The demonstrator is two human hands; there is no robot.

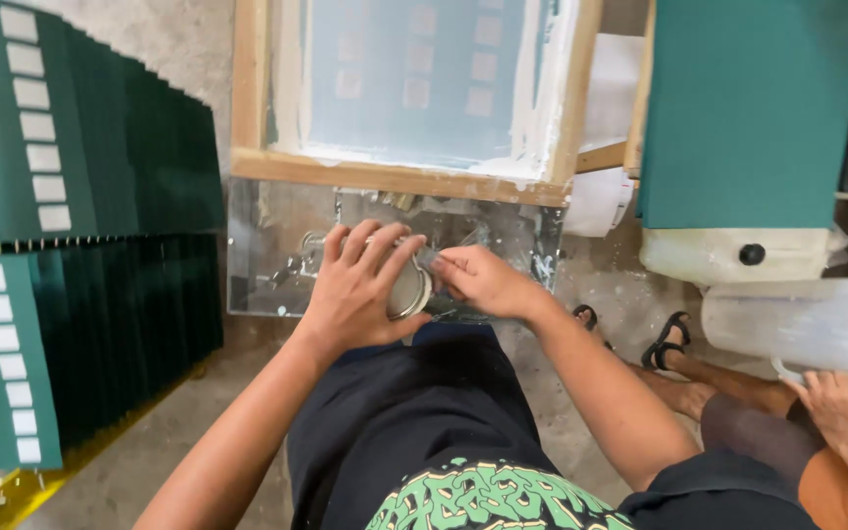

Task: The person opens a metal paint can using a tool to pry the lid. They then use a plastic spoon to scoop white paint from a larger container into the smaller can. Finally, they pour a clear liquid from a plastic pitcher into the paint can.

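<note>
Concrete floor workshop, with green printed sheets fanned out in big overlapping rows. Up top a wooden screen-printing frame sits over a glass plate. Left hand is curled around a tape roll just above the glass; right hand is pinching its loose end. Someone else's hand is off to the side.

Wood-framed printing screen ahead, green sheets with white, perhaps label, rectangles left

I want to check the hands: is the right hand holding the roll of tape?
No, the left hand covers the tape roll, while the right hand only pinches at its edge beside it.
</note>
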